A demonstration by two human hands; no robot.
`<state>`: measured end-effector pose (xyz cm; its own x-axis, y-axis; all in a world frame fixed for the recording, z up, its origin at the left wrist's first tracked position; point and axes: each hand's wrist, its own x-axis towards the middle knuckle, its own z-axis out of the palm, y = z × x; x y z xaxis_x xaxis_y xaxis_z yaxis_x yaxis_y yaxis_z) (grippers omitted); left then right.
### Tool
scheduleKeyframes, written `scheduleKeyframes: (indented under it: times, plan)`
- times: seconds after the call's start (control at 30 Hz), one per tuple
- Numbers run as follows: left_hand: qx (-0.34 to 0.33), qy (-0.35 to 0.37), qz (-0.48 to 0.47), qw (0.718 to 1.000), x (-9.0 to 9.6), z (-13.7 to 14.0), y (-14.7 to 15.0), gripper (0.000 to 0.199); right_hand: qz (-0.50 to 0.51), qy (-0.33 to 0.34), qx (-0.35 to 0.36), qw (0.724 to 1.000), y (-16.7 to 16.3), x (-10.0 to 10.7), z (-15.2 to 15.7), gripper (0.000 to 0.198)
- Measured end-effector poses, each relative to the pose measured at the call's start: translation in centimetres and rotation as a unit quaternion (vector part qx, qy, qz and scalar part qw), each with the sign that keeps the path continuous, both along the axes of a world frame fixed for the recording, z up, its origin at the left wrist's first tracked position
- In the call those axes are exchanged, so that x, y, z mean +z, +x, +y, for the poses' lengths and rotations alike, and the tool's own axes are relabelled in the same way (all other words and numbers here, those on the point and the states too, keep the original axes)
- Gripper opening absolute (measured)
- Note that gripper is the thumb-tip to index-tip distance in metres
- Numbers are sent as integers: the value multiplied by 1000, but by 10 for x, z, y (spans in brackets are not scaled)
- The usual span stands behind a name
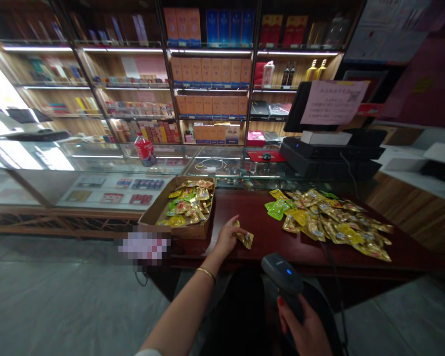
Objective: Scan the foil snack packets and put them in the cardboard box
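Observation:
My left hand [226, 239] is closed on a small gold snack packet [246, 239], just above the dark red table [259, 222]. Left of it stands a cardboard box [193, 231] with gold, yellow and green packets [193, 200] inside. My right hand [300, 321] grips the handle of a black barcode scanner [282, 274], which shows a blue light and hangs in front of the table edge. On the table's right side lies a loose pile of gold and yellow packets [319, 217], with green packets [276, 208] at its left end.
Behind the table runs a glass display counter [178, 160] carrying a red-labelled bottle [144, 150], a white cable [210, 168] and a mouse [267, 156]. A monitor [296, 106] with a paper sheet stands at right. A cable [333, 277] crosses the pile and table edge.

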<state>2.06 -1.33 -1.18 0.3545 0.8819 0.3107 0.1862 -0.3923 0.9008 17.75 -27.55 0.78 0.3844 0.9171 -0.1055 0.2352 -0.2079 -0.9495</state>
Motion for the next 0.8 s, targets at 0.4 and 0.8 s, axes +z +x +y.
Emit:
scheduleKeyframes:
  times: [0.4, 0.8]
  plan:
    - [-80, 50, 23, 995, 3, -1, -8, 37, -14, -15, -2, 1000, 13, 10, 7, 62]
    - [-77, -217, -181, 956, 8, 3, -11, 50, -28, -17, -1, 999, 6, 24, 27, 66]
